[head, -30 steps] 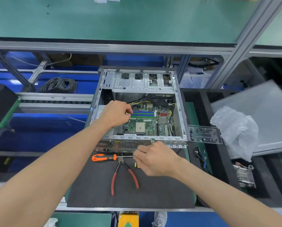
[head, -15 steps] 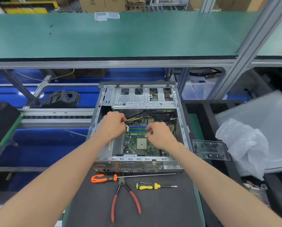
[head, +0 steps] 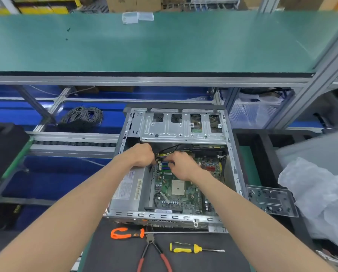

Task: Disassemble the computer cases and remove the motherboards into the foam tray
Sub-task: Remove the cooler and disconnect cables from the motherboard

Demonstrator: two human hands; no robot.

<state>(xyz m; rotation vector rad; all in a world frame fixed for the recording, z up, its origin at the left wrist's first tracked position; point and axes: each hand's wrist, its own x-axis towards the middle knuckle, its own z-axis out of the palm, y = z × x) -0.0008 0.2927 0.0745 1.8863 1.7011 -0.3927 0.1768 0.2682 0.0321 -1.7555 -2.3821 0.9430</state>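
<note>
Inside the open computer case [head: 231,154], both hands work close together at the yellow-black cable bundle [head: 165,154] above the motherboard [head: 184,191]. Left hand [head: 142,155] and right hand [head: 181,163] curl around the wires, probably unplugging the power connector. Next, I think, a steady pull upward is needed, without bending the board.

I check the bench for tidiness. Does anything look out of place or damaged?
Nothing looks damaged. One loose metal bracket lies outside the computer case, on the black tray at its right.
</note>
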